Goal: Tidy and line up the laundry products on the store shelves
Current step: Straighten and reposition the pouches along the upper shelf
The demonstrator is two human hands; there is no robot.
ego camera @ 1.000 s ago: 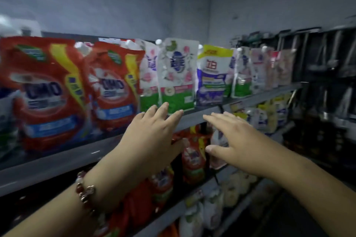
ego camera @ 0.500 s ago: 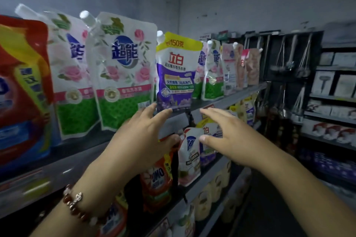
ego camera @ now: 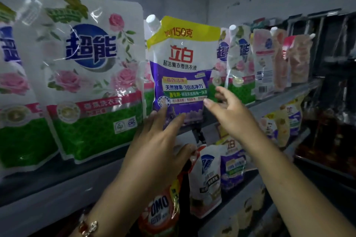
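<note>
While both hands spread open, left hand (ego camera: 154, 140) touches purple pouch (ego camera: 183, 71) bottom edge; right hand (ego camera: 231, 113) beside it

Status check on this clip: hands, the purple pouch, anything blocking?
Left hand open, fingertips on lower front of purple pouch. Right hand open at its right edge, contact unclear. Pouch upright on top shelf. Rose pouch close on left.

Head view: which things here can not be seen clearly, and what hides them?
- Purple pouch: its bottom edge is behind the left hand fingers, so contact with the shelf is hidden.
- Rose pouch at far left: cut off by the frame edge.
- Pouches far right: print blurred.
- Bottom shelf goods: too dark.
</note>
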